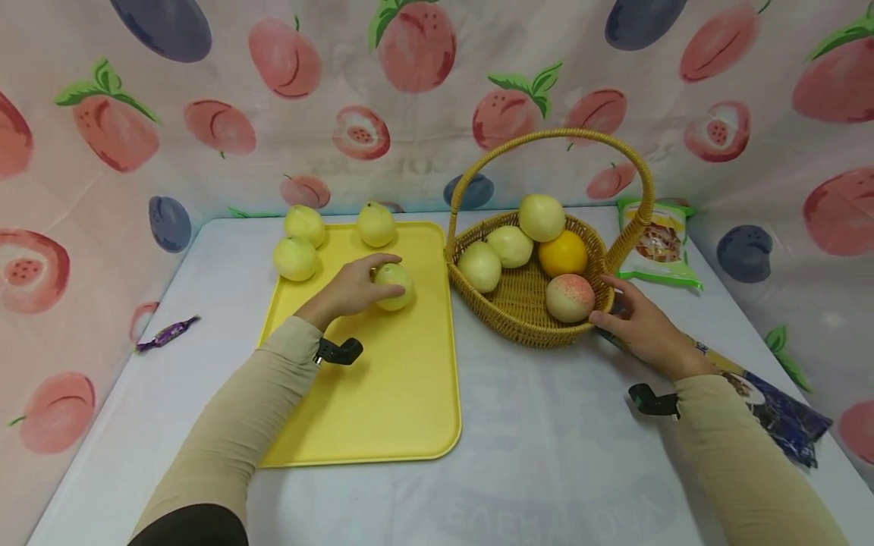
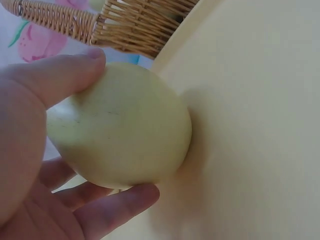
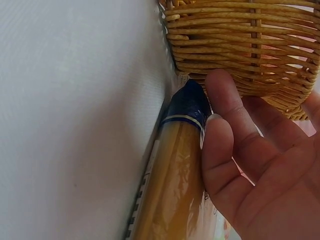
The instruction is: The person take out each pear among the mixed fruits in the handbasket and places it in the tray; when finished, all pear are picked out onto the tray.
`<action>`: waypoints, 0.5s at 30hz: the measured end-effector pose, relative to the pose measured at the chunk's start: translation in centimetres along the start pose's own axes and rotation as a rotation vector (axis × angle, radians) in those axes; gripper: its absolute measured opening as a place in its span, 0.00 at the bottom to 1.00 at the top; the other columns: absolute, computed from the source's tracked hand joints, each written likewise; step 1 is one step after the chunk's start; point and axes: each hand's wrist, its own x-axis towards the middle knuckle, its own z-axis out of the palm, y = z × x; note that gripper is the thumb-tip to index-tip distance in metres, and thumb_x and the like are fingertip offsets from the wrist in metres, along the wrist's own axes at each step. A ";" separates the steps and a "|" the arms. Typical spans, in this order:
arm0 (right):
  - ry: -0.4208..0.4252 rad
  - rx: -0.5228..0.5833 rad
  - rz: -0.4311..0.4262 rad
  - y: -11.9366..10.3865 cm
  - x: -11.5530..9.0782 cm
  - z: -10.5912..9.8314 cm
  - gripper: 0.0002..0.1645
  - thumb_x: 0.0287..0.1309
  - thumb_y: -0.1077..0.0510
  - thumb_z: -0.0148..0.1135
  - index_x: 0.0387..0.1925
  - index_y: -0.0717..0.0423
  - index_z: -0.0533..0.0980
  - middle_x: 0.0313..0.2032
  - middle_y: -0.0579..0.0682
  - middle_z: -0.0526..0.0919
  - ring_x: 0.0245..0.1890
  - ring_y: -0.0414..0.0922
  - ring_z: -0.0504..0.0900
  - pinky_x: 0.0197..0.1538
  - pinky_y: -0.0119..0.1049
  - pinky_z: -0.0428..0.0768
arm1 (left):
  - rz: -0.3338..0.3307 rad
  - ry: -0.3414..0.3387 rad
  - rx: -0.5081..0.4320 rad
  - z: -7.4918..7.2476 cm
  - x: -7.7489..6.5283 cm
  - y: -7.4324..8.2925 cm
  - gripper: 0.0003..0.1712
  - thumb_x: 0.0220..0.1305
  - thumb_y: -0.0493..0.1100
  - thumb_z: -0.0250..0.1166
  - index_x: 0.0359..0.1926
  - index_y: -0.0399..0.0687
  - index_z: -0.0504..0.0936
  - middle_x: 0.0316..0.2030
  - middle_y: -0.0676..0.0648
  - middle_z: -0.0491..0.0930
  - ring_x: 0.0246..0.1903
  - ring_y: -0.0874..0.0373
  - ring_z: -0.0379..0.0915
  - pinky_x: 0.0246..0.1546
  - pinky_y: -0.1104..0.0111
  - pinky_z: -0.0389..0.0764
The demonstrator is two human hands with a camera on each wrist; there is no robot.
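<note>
My left hand (image 1: 355,287) has its thumb and fingers around a pale yellow-green pear (image 1: 394,287) on the yellow tray (image 1: 382,409). In the left wrist view, the pear (image 2: 130,125) sits close to the tray surface. On the tray's far part are another pear (image 1: 376,224) and two more pears (image 1: 297,258) at its left corner. Against the right side of the wicker basket (image 1: 526,299), my right hand (image 1: 642,326) rests with relaxed fingers. Inside the basket lie three pears (image 1: 480,267), an orange (image 1: 564,254) and a peach (image 1: 570,298).
A green-and-white snack packet (image 1: 658,246) lies behind the basket's right side. Beneath my right forearm is a long dark blue and yellow package (image 1: 771,409). Left of the tray lies a purple wrapped candy (image 1: 167,334). The basket's tall handle (image 1: 560,133) arches over it.
</note>
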 end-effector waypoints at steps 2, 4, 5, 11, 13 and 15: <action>0.001 -0.003 -0.001 0.0 0.0 0.0 0.53 0.69 0.39 0.60 0.80 0.53 0.42 0.75 0.69 0.46 0.70 0.73 0.51 0.64 0.72 0.57 | -0.005 0.003 0.008 -0.1 0.2 -0.2 0.38 0.66 0.56 0.68 0.72 0.51 0.69 0.66 0.38 0.69 0.61 0.43 0.67 0.59 0.50 0.70; 0.002 -0.009 0.002 0.0 0.0 0.0 0.54 0.69 0.39 0.60 0.80 0.53 0.43 0.75 0.69 0.46 0.70 0.73 0.51 0.64 0.72 0.57 | -0.007 0.006 0.011 -0.2 0.3 -0.3 0.38 0.66 0.56 0.68 0.72 0.51 0.69 0.66 0.38 0.68 0.62 0.43 0.67 0.59 0.50 0.70; 0.003 -0.010 0.006 0.0 0.0 0.1 0.54 0.68 0.39 0.60 0.80 0.53 0.42 0.75 0.69 0.46 0.70 0.73 0.51 0.64 0.72 0.57 | -0.007 0.006 0.015 -0.2 0.5 -0.4 0.38 0.66 0.57 0.68 0.72 0.51 0.68 0.67 0.37 0.68 0.62 0.42 0.66 0.59 0.49 0.69; 0.007 -0.005 0.011 -0.1 -0.1 0.1 0.54 0.68 0.38 0.60 0.80 0.53 0.43 0.75 0.69 0.46 0.70 0.73 0.51 0.64 0.71 0.57 | -0.015 0.025 0.040 -0.7 1.2 -0.7 0.39 0.66 0.58 0.67 0.73 0.51 0.67 0.70 0.37 0.65 0.66 0.41 0.62 0.62 0.48 0.67; 0.008 0.000 0.010 0.0 -0.1 0.0 0.54 0.68 0.38 0.60 0.80 0.52 0.43 0.75 0.70 0.46 0.71 0.73 0.50 0.65 0.71 0.56 | -0.022 0.032 0.053 -0.9 1.5 -0.8 0.39 0.66 0.58 0.67 0.73 0.51 0.67 0.70 0.37 0.65 0.67 0.41 0.61 0.63 0.48 0.66; 0.010 0.000 0.011 0.0 0.0 0.0 0.54 0.67 0.37 0.60 0.80 0.52 0.43 0.75 0.69 0.46 0.71 0.72 0.51 0.65 0.71 0.56 | -0.027 0.041 0.061 -1.1 1.7 -0.7 0.39 0.66 0.57 0.67 0.73 0.50 0.67 0.69 0.37 0.65 0.67 0.41 0.62 0.63 0.48 0.66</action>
